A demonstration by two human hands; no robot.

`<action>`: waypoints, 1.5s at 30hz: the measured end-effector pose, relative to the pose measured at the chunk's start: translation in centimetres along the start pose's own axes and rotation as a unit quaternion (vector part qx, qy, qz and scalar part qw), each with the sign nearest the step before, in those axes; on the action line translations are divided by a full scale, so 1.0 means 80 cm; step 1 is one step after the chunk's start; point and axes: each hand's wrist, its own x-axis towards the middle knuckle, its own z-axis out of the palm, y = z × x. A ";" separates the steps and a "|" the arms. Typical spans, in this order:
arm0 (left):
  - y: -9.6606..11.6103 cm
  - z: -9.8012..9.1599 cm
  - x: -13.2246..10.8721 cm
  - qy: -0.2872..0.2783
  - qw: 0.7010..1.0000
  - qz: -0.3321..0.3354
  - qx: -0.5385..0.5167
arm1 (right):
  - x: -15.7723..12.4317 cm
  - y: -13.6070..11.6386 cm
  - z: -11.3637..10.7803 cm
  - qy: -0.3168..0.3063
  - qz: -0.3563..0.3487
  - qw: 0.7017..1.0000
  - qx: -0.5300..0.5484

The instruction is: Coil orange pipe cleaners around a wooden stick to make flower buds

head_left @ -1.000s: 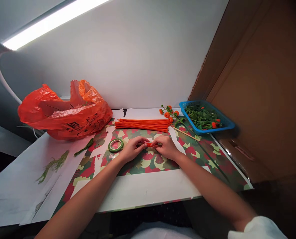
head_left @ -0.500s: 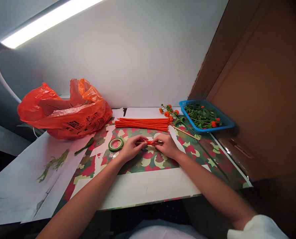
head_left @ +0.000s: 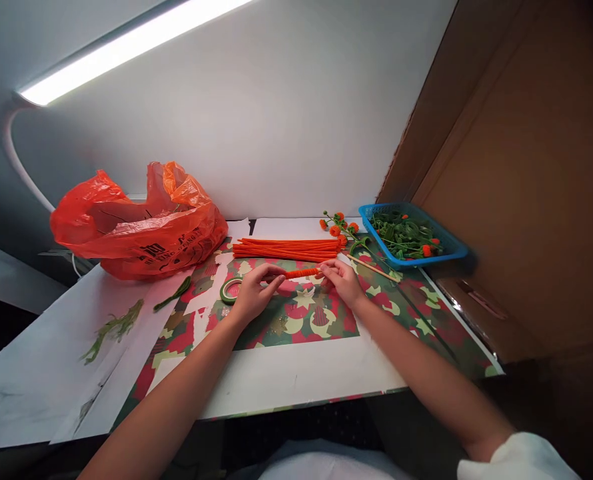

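Between my two hands stretches an orange coiled pipe cleaner (head_left: pixel 301 273), its ridged turns lying side by side. My left hand (head_left: pixel 256 291) pinches its left end between thumb and fingers. At the right end, the fingertips of my right hand (head_left: pixel 344 280) are closed on it. Whether a thin stick runs inside the coil is hard to make out. Just beyond lies a bundle of straight orange pipe cleaners (head_left: pixel 289 250). A roll of green tape (head_left: pixel 228 291) sits partly hidden behind my left hand.
A red plastic bag (head_left: pixel 141 227) stands at the back left under a lamp (head_left: pixel 131 50). Green strips (head_left: pixel 172 294) and frayed greenery (head_left: pixel 114 328) lie on white paper. Orange flowers (head_left: pixel 335 231), a thin wooden stick (head_left: pixel 374 268) and a blue basket (head_left: pixel 456 252) of greenery are back right.
My hands have moved slightly away from me and farther apart, showing more of the orange coil. My left hand now covers part of the tape roll. The view has shifted slightly.
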 end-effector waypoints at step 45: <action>0.008 0.011 -0.005 -0.073 0.991 -0.086 -0.075 | -0.005 -0.002 0.002 -0.051 0.079 0.984 0.148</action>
